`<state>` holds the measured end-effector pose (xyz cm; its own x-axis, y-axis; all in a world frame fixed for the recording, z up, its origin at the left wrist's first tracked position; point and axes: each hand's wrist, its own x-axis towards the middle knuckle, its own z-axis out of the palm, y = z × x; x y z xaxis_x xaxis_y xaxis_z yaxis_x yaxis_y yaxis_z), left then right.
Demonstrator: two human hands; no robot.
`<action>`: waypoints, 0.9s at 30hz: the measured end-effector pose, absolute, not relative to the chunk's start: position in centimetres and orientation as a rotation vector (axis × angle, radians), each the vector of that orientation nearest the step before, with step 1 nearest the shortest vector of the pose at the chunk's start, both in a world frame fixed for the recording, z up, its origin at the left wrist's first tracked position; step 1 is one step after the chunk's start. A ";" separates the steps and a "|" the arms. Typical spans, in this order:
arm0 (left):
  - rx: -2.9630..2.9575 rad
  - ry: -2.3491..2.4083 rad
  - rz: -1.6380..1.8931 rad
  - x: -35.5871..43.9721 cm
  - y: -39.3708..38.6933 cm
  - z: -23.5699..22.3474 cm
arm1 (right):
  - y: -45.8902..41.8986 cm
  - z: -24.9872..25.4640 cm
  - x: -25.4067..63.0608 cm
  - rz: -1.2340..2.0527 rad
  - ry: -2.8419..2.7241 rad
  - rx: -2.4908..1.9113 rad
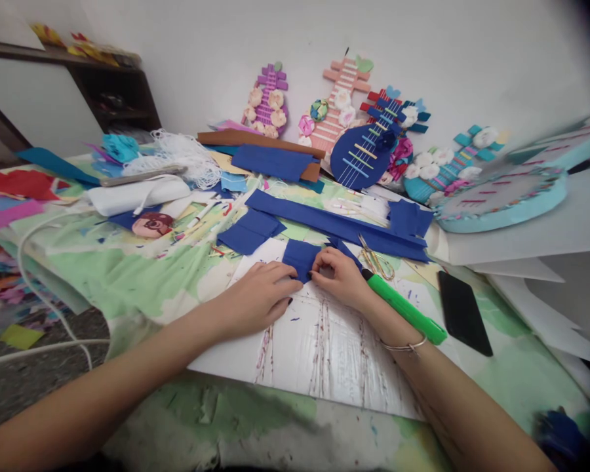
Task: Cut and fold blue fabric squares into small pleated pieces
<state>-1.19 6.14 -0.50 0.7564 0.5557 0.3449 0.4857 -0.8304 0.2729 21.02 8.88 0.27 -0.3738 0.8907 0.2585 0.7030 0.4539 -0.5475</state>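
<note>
A small blue foam piece (301, 257) lies at the top of a scratched white board (319, 347). My left hand (258, 295) rests on the board with its fingers curled, the fingertips pinching the piece's lower left edge. My right hand (339, 275) is closed too, pinching the piece's right edge. A green marker (406, 308) lies slanted just right of my right wrist, and gold-handled scissors (376, 260) lie beyond it.
Long blue foam strips (334, 223) and cut blue pieces (250, 233) lie behind the board. A black phone (463, 312) sits at the right. Decorated foam guitars (361, 151) lean on the wall. White sheets (535, 242), string (181, 154) and coloured scraps crowd the table.
</note>
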 end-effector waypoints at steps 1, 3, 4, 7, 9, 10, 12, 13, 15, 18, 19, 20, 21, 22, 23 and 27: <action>2.789 0.832 0.625 -1.2 6.1 -0.5 | 8.9 0.3 21.0 0.481 -2.184 -1.330; 2.797 0.842 0.614 -1.2 6.1 -0.5 | 8.8 0.3 21.0 0.495 -2.179 -1.325; 2.800 0.847 0.610 -1.2 6.1 -0.6 | 8.8 0.4 21.0 0.503 -2.178 -1.313; 2.797 0.851 0.612 -1.2 6.1 -0.6 | 8.8 0.3 21.0 0.516 -2.184 -1.268; 2.793 0.841 0.621 -1.2 6.2 -0.7 | 8.8 0.2 21.1 0.524 -2.178 -1.277; 2.792 0.837 0.628 -1.2 6.2 -0.6 | 8.9 0.2 21.1 0.536 -2.167 -1.291; 2.789 0.832 0.638 -1.2 6.1 -0.6 | 9.1 0.1 21.2 0.574 -2.133 -1.308; 2.784 0.832 0.638 -1.2 6.1 -0.5 | 9.2 0.1 21.3 0.600 -2.117 -1.305; 2.775 0.833 0.633 -1.2 6.1 -0.4 | 9.3 0.0 21.5 0.657 -2.076 -1.288; 2.773 0.825 0.634 -1.2 6.0 -0.2 | 9.6 -0.2 21.7 0.729 -2.020 -1.280; 2.775 0.823 0.635 -1.2 6.0 -0.2 | 9.6 -0.3 21.7 0.740 -2.007 -1.282; 2.776 0.824 0.632 -1.2 6.0 -0.2 | 9.6 -0.3 21.8 0.742 -2.000 -1.284; 2.778 0.828 0.626 -1.2 6.0 -0.2 | 9.5 -0.3 21.8 0.733 -1.996 -1.283; 2.782 0.832 0.620 -1.2 6.0 -0.3 | 9.5 -0.3 21.8 0.713 -1.989 -1.275; 2.788 0.837 0.614 -1.2 6.0 -0.3 | 9.3 -0.3 21.8 0.681 -1.976 -1.253; 2.820 0.859 0.612 -1.2 5.9 -0.5 | 8.4 0.2 21.6 0.459 -1.946 -1.051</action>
<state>-1.20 5.94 -0.50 0.7558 0.5583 0.3422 0.5055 -0.8296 0.2373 21.61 8.38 0.21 -0.2809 0.8127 0.5105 0.4985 0.5781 -0.6459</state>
